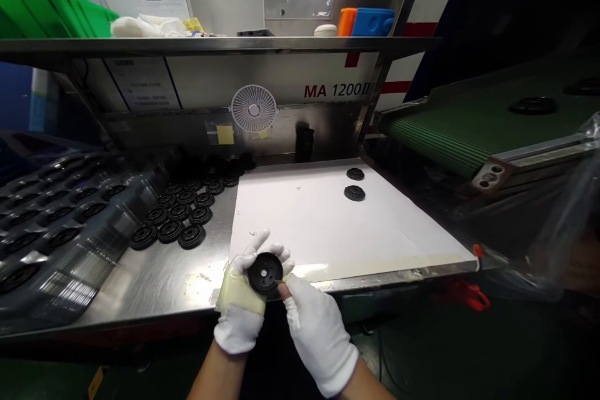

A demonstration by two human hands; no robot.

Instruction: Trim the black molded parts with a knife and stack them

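Cradling a black moulded disc (265, 274) just above the front edge of the counter, held between both gloved hands: left grip (240, 303) curled behind it, white cotton fingers (262, 240) spread about the rim, a cream tape band (239, 290) across the palm; right grip (319, 334) pinching the lower right edge between thumb and forefinger, a thin sliver (280, 281) by the thumb too small to make out. Probably light and stiff, rubbery rather than fragile, its matte surface unlikely to slip; best taken by the outer rim, leaving the centre holes free. Beyond the hands, on the bare steel counter (154, 281), rows of matching ribbed discs (178, 215) lying flat, and a white paper sheet (300, 219) taped along its front edge, carrying two more discs (354, 193). Toward the left, a clear plastic tray (70, 244) holding black discs in separate recesses. Farther off at right, a green conveyor belt (450, 131) carrying another disc (533, 105). Farthest, on the steel shelf (215, 45), a green plastic crate (47, 15) at upper left, contents hidden
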